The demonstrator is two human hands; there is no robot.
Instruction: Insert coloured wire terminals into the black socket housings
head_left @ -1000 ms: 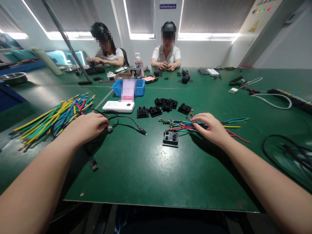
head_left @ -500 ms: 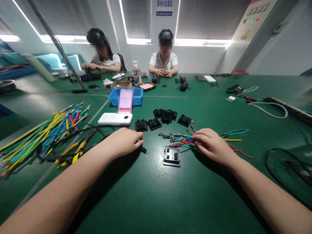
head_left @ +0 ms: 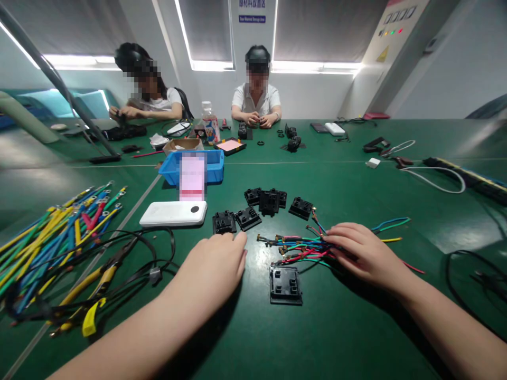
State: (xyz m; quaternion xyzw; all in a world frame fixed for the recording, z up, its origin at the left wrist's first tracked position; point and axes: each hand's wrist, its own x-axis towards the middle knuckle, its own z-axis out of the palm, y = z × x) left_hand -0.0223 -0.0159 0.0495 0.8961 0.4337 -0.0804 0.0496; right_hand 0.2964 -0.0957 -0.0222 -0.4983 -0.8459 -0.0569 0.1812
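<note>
My right hand (head_left: 358, 253) rests over a bundle of thin coloured wires (head_left: 304, 245), its fingers closed round them. The wires' brass-coloured ends point left. My left hand (head_left: 217, 264) is bent down near the table just below a black plastic part (head_left: 224, 222); its fingertips are mostly hidden, and whether it holds anything does not show. Between the hands, below the wire ends, a square black part (head_left: 285, 285) lies flat with its raised posts up. Several similar black parts (head_left: 270, 202) lie in a loose group above the wires.
Thick yellow, green and blue cables (head_left: 51, 237) and yellow-handled pliers (head_left: 99, 277) lie at left. A white power bank (head_left: 173, 214) sits before a blue bin (head_left: 216, 174) with a phone against it. Two people sit across the green table (head_left: 336, 338). Black cable lies at right.
The camera view has shifted, so the table objects appear lower. My left hand has moved down and right, and the small black item seen at its fingertips no longer shows. My right hand stays on the wires.
</note>
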